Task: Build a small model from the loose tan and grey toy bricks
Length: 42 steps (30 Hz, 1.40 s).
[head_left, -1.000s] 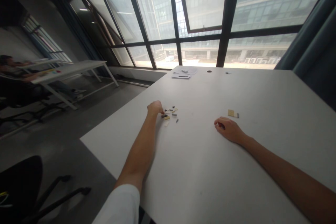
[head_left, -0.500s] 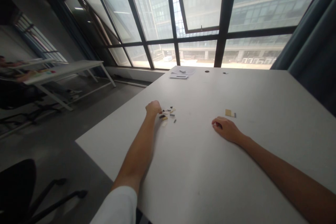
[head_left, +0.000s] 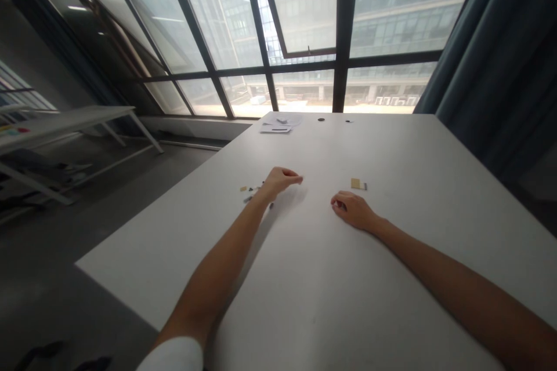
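My left hand (head_left: 282,180) is over the table, right of a scatter of small building pieces (head_left: 249,189). Its thumb and fingers are pinched together; what sits between the tips is too small to make out. The forearm hides part of the scatter, where tan, black, grey and white bits show. My right hand (head_left: 353,209) rests on the tabletop with fingers curled in; whether anything is inside them is hidden. Just beyond it lies a small flat tan-and-white block assembly (head_left: 358,184) with a grey end, touched by neither hand.
The white table (head_left: 278,301) reaches to the windows. Papers (head_left: 276,124) lie at its far left end, near a round dark disc (head_left: 321,120) and a small dark item (head_left: 348,122). Another table (head_left: 87,119) stands to the left, and a blue curtain (head_left: 470,58) hangs on the right.
My left hand has moved right, away from the scattered pieces, with its fingers pinched. My right hand stays by the tan-and-white assembly. The camera view has turned slightly to the right.
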Motion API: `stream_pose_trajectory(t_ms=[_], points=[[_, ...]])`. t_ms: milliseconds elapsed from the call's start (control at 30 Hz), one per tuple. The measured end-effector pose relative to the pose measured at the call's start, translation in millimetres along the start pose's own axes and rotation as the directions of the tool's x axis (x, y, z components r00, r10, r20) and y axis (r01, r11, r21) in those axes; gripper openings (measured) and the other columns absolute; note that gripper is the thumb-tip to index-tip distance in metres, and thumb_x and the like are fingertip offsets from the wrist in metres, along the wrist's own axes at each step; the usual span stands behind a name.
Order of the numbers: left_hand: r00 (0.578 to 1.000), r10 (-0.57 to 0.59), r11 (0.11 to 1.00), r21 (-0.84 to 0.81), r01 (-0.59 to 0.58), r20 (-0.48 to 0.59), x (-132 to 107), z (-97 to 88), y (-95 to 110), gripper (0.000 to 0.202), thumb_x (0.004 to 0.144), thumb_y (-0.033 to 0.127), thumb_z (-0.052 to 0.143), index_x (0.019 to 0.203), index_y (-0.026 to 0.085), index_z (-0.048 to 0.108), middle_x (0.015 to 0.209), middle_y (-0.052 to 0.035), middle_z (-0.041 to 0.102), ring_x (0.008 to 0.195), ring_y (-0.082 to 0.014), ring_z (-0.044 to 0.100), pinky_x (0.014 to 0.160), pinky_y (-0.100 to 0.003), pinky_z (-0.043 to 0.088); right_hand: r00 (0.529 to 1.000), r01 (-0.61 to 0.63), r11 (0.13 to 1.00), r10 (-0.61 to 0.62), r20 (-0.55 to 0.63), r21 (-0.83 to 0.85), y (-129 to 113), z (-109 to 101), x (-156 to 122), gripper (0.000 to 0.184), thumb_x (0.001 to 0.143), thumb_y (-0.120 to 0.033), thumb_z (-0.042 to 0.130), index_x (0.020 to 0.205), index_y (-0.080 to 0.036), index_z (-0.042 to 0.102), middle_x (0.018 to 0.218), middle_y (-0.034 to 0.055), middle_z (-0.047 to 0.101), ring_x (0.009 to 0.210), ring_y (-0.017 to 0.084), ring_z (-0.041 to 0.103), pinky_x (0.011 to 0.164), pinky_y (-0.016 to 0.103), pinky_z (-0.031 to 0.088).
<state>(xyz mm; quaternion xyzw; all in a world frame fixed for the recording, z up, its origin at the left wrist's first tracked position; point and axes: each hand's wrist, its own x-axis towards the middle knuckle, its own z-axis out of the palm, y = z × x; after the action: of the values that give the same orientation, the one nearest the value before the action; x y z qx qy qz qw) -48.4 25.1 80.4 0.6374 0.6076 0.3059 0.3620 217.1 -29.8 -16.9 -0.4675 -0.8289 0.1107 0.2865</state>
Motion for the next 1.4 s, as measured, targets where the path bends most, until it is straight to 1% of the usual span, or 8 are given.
stream_pose_trajectory(t_ms=[167,300,700,767,867,1033,1167,1400], points=[[0.988,0.024,0.962,-0.274,0.019,0.155,-9,64.2,-11,0.039,0.06,0.048,0.084,0.074,0.013,0.075,0.059,0.0012,0.056,0.052,-0.0065,0.04,0.047,-0.021,0.028,0.995,-0.017,0.998,0.024,-0.099,0.068,2,1,-1,0.027,0.085,-0.024,0.066,0.113,-0.023,0.065,0.09,0.0009,0.064,0.071,0.014,0.055,0.068,0.027,0.043],[0.98,0.026,0.912,-0.405,0.056,0.195,-16,92.9,-23,0.042,0.058,0.05,0.086,0.075,0.013,0.074,0.059,0.0027,0.054,0.051,-0.0058,0.038,0.046,-0.021,0.026,0.988,0.038,0.995,-0.023,-0.155,0.093,0,-2,-1,0.033,0.084,-0.026,0.073,0.115,-0.024,0.063,0.097,0.002,0.065,0.072,0.015,0.055,0.07,0.027,0.044],[0.948,0.044,0.838,-0.529,0.137,0.315,-22,101.4,-28,0.046,0.056,0.052,0.087,0.074,0.014,0.071,0.061,0.0041,0.049,0.049,-0.0043,0.033,0.046,-0.021,0.022,0.971,0.141,0.983,-0.113,-0.212,0.121,-6,-8,0,0.025,0.087,-0.028,0.071,0.111,-0.024,0.067,0.091,0.0029,0.065,0.073,0.017,0.057,0.074,0.03,0.046],[0.956,0.098,0.858,-0.51,0.058,0.275,-20,99.3,-31,0.046,0.062,0.053,0.083,0.083,0.014,0.073,0.061,0.0049,0.046,0.049,-0.005,0.033,0.047,-0.022,0.023,0.97,0.144,0.983,-0.117,-0.213,0.113,-5,-7,1,0.025,0.087,-0.028,0.07,0.112,-0.024,0.067,0.09,0.0033,0.065,0.075,0.017,0.057,0.074,0.03,0.046],[0.954,0.275,0.897,-0.389,-0.21,0.119,-17,92.7,-35,0.047,0.072,0.051,0.077,0.103,0.016,0.075,0.063,0.006,0.042,0.054,-0.0071,0.035,0.053,-0.022,0.028,0.97,0.13,0.986,-0.106,-0.217,0.101,-2,-4,1,0.027,0.087,-0.029,0.07,0.114,-0.024,0.067,0.09,0.0035,0.066,0.076,0.018,0.058,0.074,0.03,0.047],[0.82,0.565,0.825,-0.071,-0.56,0.096,-17,84.2,-38,0.038,0.079,0.036,0.073,0.113,0.021,0.073,0.071,0.0042,0.046,0.063,-0.0102,0.04,0.062,-0.023,0.035,0.97,0.104,0.99,-0.081,-0.23,0.091,1,-2,2,0.027,0.087,-0.026,0.07,0.114,-0.024,0.066,0.091,0.003,0.066,0.075,0.017,0.059,0.073,0.029,0.047],[0.736,0.667,0.738,0.036,-0.674,0.115,-18,86.2,-42,0.036,0.082,0.03,0.071,0.116,0.021,0.071,0.073,0.0031,0.05,0.065,-0.0107,0.044,0.064,-0.023,0.036,0.972,0.099,0.991,-0.077,-0.223,0.088,0,-4,1,0.023,0.087,-0.025,0.069,0.11,-0.023,0.068,0.09,0.003,0.066,0.078,0.017,0.06,0.072,0.028,0.046],[0.685,0.722,0.674,0.131,-0.727,0.091,-15,88.4,-48,0.033,0.084,0.028,0.07,0.116,0.022,0.07,0.076,0.0021,0.055,0.064,-0.0104,0.047,0.062,-0.022,0.038,0.962,0.15,0.986,-0.129,-0.241,0.072,2,-3,3,0.024,0.087,-0.024,0.073,0.11,-0.02,0.068,0.085,0.0021,0.065,0.071,0.015,0.056,0.069,0.027,0.045]])
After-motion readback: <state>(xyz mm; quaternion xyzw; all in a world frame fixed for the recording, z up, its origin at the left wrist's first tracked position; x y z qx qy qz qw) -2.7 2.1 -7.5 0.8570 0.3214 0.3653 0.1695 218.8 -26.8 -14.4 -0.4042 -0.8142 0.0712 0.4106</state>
